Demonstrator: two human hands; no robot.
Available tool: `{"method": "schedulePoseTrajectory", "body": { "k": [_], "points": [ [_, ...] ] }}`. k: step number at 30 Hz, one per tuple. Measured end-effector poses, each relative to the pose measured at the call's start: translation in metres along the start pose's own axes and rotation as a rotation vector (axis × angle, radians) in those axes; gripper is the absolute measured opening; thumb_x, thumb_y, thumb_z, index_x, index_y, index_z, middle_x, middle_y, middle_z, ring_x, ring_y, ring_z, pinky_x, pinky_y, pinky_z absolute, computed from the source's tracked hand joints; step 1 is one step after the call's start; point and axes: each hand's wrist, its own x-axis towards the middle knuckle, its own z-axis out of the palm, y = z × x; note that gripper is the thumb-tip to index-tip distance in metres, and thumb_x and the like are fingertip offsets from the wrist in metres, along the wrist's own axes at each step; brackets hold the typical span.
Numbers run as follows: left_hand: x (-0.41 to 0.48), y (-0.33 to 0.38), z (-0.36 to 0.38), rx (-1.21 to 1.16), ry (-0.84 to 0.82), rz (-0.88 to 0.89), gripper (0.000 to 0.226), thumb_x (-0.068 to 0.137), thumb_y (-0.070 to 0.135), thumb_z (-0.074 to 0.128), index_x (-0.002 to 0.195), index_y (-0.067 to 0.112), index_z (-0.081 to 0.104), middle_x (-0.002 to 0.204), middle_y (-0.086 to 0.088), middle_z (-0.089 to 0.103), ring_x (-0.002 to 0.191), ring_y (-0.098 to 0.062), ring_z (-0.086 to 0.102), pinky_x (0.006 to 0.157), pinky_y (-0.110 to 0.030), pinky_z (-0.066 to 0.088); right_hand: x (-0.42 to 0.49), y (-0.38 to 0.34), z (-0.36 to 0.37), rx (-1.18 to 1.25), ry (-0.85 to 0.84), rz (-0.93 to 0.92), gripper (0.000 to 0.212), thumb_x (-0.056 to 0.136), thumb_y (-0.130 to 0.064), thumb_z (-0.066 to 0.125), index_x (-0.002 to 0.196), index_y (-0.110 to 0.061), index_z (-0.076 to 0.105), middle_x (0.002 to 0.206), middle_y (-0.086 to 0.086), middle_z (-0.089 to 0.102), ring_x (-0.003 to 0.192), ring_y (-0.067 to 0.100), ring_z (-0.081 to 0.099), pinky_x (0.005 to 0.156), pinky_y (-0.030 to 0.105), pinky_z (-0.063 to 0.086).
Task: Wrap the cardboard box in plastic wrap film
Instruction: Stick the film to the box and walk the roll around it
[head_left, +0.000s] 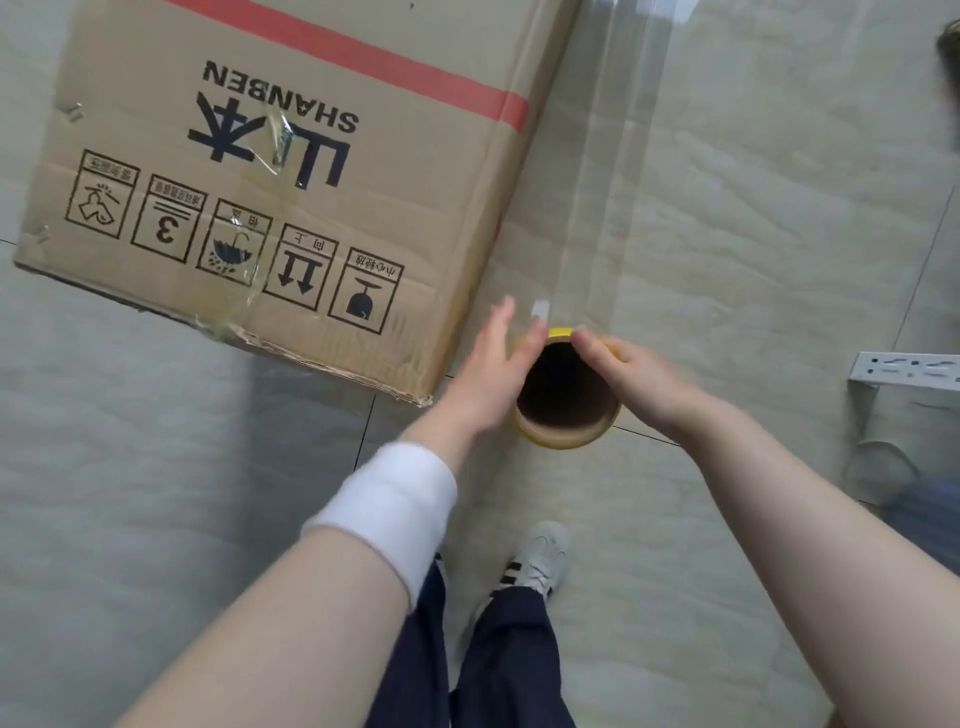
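Most of the view is pale tiled floor (156, 467), seen from above. One big cardboard box (291, 171) lies on it at upper left, its printed side up with black handling symbols and a red stripe along the far edge; bits of clear tape cling to its face and near corner. Just right of the box, a clear band of plastic wrap film (597, 182) stretches away over the floor towards the top of the frame.

Both bare forearms reach forward from the bottom edge and meet at the roll (566, 431), which stands on end near the box's near right corner, its brown cardboard core open towards the camera and its rim yellow. The left hand (493, 364) has straight, close-set fingers laid flat against the roll's left side. The right hand (634, 374) curls its fingers over the far right of the rim, gripping it.

Lower down, a white wristband (395, 504) wraps the left forearm. Dark trousers (509, 665) and a white striped shoe (535, 561) show below.
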Motion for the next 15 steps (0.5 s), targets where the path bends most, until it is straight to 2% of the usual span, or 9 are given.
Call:
{"method": "schedulePoseTrajectory", "body": {
  "k": [2,3,4,6,8,10,11,13,15],
  "points": [
    [0.009,0.002,-0.006,0.046,-0.160,0.028,0.052,0.098,0.044,0.033,0.142,0.016,0.037,0.147,0.003,0.036,0.140,-0.012,0.027,0.115,-0.025,0.017,-0.008,0.010,0.014,0.193,0.052,0.011,0.090,0.074,-0.080,0.036,0.137,-0.017,0.048,0.146,0.002,0.044,0.136,0.012,0.037,0.116,0.034,0.026],
    [0.010,0.001,-0.008,0.041,-0.193,0.034,0.052,0.097,0.048,0.035,0.137,0.017,0.043,0.140,0.005,0.044,0.135,-0.011,0.035,0.111,-0.023,0.023,-0.012,0.019,0.024,0.292,0.095,0.016,0.095,0.072,-0.083,0.032,0.141,-0.018,0.042,0.151,0.002,0.037,0.140,0.012,0.031,0.118,0.038,0.022],
    [0.009,-0.001,-0.009,0.040,-0.199,0.035,0.054,0.093,0.052,0.038,0.134,0.018,0.046,0.137,0.005,0.047,0.130,-0.011,0.041,0.108,-0.023,0.028,-0.018,0.025,0.034,0.380,0.147,0.022,0.089,0.076,-0.081,0.030,0.140,-0.020,0.044,0.150,0.003,0.039,0.138,0.012,0.034,0.117,0.039,0.025],
    [0.001,-0.008,-0.004,0.049,-0.154,0.017,0.063,0.086,0.057,0.042,0.135,0.018,0.044,0.137,0.001,0.048,0.127,-0.011,0.043,0.106,-0.023,0.030,-0.028,0.034,0.053,0.518,0.235,0.056,0.076,0.078,-0.079,0.030,0.126,-0.026,0.055,0.133,0.002,0.058,0.122,0.012,0.052,0.105,0.034,0.040],
    [-0.021,-0.019,0.009,0.005,-0.026,0.002,0.068,0.085,0.059,0.042,0.138,0.016,0.040,0.140,-0.001,0.046,0.128,-0.011,0.040,0.105,-0.021,0.028,-0.031,0.043,0.061,0.450,0.298,0.056,0.080,0.061,-0.093,0.032,0.104,-0.033,0.065,0.114,-0.003,0.068,0.112,0.015,0.059,0.098,0.036,0.045],
    [-0.052,-0.030,0.023,-0.098,0.155,-0.008,0.076,0.079,0.065,0.036,0.137,0.016,0.040,0.140,0.002,0.045,0.128,-0.009,0.039,0.105,-0.020,0.028,-0.038,0.042,0.058,0.356,0.283,0.027,0.062,0.069,-0.086,0.037,0.088,-0.034,0.065,0.101,-0.008,0.069,0.106,0.017,0.060,0.096,0.038,0.045],
    [-0.067,-0.035,0.028,-0.152,0.237,-0.026,0.073,0.082,0.063,0.036,0.137,0.017,0.040,0.139,0.003,0.045,0.129,-0.008,0.039,0.105,-0.020,0.028,-0.041,0.040,0.057,0.309,0.237,0.020,0.053,0.076,-0.079,0.039,0.086,-0.033,0.065,0.099,-0.008,0.068,0.104,0.017,0.059,0.097,0.038,0.044],
    [-0.094,-0.044,0.037,-0.257,0.354,-0.105,0.051,0.096,0.047,0.035,0.139,0.019,0.037,0.142,0.004,0.043,0.131,-0.007,0.037,0.103,-0.016,0.028,-0.048,0.039,0.056,0.211,0.120,0.010,0.046,0.080,-0.072,0.043,0.090,-0.033,0.065,0.106,-0.005,0.068,0.107,0.016,0.059,0.100,0.037,0.044],
    [-0.112,-0.048,0.044,-0.318,0.390,-0.190,0.045,0.099,0.035,0.029,0.141,0.019,0.035,0.143,0.005,0.041,0.130,-0.004,0.036,0.098,-0.011,0.028,-0.050,0.035,0.059,0.120,0.014,0.003,0.044,0.083,-0.066,0.047,0.101,-0.030,0.065,0.112,-0.004,0.067,0.109,0.015,0.059,0.099,0.032,0.044]
  ]
}}
